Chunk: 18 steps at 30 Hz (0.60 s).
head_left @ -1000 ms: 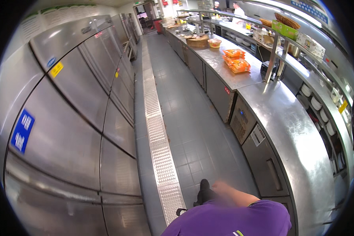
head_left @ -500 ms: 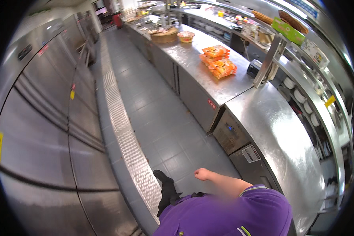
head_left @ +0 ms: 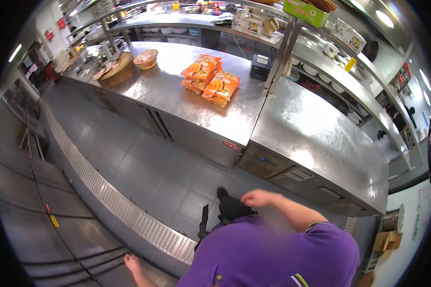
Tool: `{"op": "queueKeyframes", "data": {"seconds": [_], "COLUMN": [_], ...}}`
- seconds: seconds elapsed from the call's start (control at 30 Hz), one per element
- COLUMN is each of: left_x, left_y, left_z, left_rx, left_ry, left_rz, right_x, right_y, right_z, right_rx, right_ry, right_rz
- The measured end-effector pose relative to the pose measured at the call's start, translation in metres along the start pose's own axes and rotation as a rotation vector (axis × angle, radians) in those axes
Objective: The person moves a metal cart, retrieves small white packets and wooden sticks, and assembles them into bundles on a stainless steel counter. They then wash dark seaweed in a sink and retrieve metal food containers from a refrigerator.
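My right hand (head_left: pixel 256 197) hangs in front of my purple shirt, above the grey tiled floor, its fingers loosely curled and nothing in it; it is a little blurred. It is an arm's length short of the steel counter (head_left: pixel 316 129). My left hand (head_left: pixel 131 262) is low at the bottom edge, beside the steel fridge front, and holds nothing. My black shoe (head_left: pixel 230 205) shows just under the right hand. A pile of orange snack bags (head_left: pixel 210 79) lies on the counter top, far from both hands.
A long metal drain grate (head_left: pixel 124 205) crosses the floor to my left. On the counter stand a small bowl (head_left: pixel 146 58), a round wooden board (head_left: pixel 117 69) and a black box (head_left: pixel 260 67). Shelves above carry dishes and a green carton (head_left: pixel 309 12).
The view has swung right, from the fridge wall and aisle toward the counter. My right hand has come forward and my left hand has come into view at the bottom.
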<state>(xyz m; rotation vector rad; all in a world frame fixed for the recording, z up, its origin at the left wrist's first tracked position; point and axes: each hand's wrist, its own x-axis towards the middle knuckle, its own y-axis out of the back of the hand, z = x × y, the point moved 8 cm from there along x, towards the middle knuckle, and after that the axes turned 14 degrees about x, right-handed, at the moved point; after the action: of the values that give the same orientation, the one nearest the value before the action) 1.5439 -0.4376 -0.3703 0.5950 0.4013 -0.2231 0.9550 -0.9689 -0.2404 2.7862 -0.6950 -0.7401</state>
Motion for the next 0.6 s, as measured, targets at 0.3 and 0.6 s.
{"op": "queueKeyframes", "data": {"seconds": [0.3,0.6], "left_x": [0.042,-0.062], "left_y": [-0.234,-0.239], "left_z": [0.206,0.202], "left_rx": [0.574,1.148], "left_ry": [-0.304,0.088], "left_rz": [-0.308,-0.521], "right_x": [0.245,0.326], "right_y": [0.452,0.766], "right_z": [0.019,0.023], "right_rx": [0.123,-0.281], "right_ry": [0.212,-0.302], "right_rz": [1.015,1.56]}}
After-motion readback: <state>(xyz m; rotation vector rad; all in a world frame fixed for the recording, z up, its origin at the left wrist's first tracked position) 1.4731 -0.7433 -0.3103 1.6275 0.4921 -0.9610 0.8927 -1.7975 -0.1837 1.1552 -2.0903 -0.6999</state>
